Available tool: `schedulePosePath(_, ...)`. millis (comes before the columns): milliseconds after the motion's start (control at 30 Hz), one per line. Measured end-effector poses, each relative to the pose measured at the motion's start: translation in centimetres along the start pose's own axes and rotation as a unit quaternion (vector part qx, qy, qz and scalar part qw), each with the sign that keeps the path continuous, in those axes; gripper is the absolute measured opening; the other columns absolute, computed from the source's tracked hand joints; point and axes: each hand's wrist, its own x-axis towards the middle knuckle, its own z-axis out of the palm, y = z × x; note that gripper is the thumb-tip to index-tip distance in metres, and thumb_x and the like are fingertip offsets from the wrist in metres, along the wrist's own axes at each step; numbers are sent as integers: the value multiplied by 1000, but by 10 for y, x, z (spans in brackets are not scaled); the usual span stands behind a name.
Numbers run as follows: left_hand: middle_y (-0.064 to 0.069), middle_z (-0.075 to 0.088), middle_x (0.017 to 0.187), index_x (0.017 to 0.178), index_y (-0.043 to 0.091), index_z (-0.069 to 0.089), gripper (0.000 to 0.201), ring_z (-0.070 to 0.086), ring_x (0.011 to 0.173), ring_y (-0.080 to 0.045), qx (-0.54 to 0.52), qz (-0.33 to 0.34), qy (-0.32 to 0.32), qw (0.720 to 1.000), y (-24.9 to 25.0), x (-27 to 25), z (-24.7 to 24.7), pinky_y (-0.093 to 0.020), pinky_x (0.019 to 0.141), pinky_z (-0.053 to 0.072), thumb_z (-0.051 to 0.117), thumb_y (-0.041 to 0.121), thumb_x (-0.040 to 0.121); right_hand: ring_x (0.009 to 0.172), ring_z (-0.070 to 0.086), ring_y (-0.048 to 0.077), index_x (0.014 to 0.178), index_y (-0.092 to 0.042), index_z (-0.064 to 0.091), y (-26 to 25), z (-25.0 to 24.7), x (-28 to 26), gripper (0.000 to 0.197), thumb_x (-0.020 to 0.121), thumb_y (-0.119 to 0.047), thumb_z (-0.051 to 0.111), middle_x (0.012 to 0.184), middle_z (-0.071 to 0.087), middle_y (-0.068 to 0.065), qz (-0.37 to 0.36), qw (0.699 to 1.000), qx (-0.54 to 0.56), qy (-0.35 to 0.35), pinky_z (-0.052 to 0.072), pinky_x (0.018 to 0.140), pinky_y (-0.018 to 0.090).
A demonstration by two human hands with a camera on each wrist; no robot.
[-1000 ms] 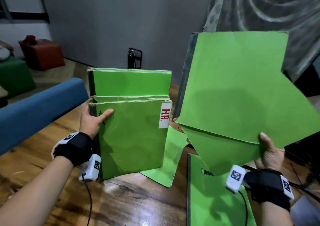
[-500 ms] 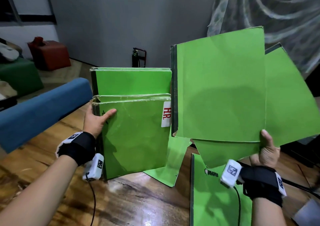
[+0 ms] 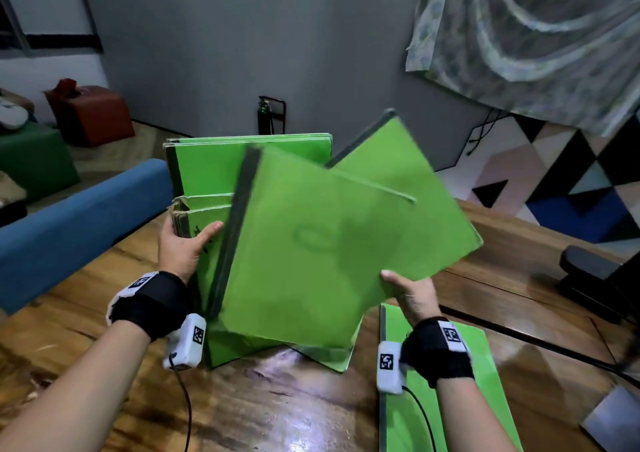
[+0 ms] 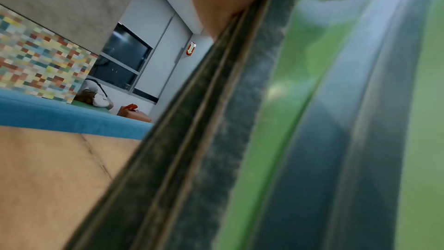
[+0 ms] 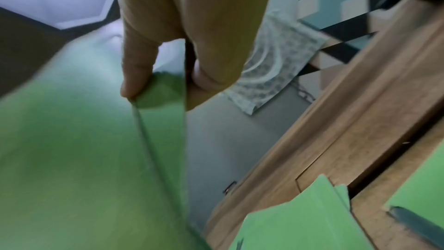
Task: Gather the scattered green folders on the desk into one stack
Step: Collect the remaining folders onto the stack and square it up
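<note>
My left hand (image 3: 188, 243) grips a bundle of green folders (image 3: 207, 171) standing upright on its edge on the wooden desk (image 3: 242, 410); their dark spines (image 4: 216, 121) fill the left wrist view. My right hand (image 3: 408, 289) pinches two green folders (image 3: 311, 254) at a lower corner, thumb on the near face, and holds them tilted against the front of the bundle. The thumb (image 5: 137, 67) shows in the right wrist view on those folders (image 5: 72, 159). Another green folder (image 3: 450, 399) lies flat under my right wrist. One more (image 3: 341, 356) pokes out beneath the held ones.
A blue padded bench back (image 3: 79, 226) runs along the desk's left side. A black object (image 3: 588, 275) and a cable (image 3: 519, 337) lie at the desk's right. A grey item (image 3: 613, 420) sits at the bottom right corner. Grey wall and patterned curtain (image 3: 536, 36) are behind.
My right hand swung the two folders left and down, from beside the bundle to overlapping its front and hiding the HR label. My left hand kept its grip on the bundle.
</note>
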Motion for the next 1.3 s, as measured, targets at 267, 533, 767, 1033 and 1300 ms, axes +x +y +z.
schedulePosePath(267, 2, 52, 81, 98, 19, 48, 17, 48, 94, -21, 10, 39, 24, 999, -5, 1, 2, -23, 73, 42, 59, 26, 87, 55, 66, 1, 86, -3, 62, 23, 43, -10, 24, 68, 8, 74, 59, 71, -11, -45, 998, -9, -52, 55, 59, 21)
schedulePosePath(533, 11, 53, 83, 101, 19, 48, 100, 53, 65, 21, -29, 62, 12, 998, -2, -9, -1, 1, 66, 40, 50, 94, 35, 81, 66, 11, 95, -17, 55, -15, 88, -5, 46, 62, 2, 81, 101, 69, 7, -69, 986, -79, -130, 54, 90, 36)
schedulePosePath(767, 2, 58, 84, 89, 27, 52, 51, 55, 79, -17, -2, 59, -21, 998, 3, -18, -5, -27, 80, 45, 64, 54, 48, 134, 37, 27, 148, -22, 4, -30, 92, 20, 139, 39, -33, 89, 147, 31, 18, -73, 982, -98, -144, 31, 111, 37)
schedulePosePath(1033, -1, 59, 101, 114, 10, 50, 91, 55, 95, -14, 54, 23, -130, 990, 7, -36, -20, -32, 96, 41, 71, 53, 37, 68, 69, -1, 103, -10, 61, -5, 96, 4, 109, 8, -57, 86, 86, 69, -5, -54, 989, -19, -135, 54, 59, 15)
schedulePosePath(1300, -2, 50, 110, 109, 17, 41, 48, 46, 107, -16, 34, 5, -132, 991, 24, -55, -28, -31, 97, 36, 71, 3, 74, 65, 69, -1, 100, -3, 61, 0, 85, -35, 75, 37, -29, 91, 71, 74, -9, -91, 992, 20, -87, 54, 59, 14)
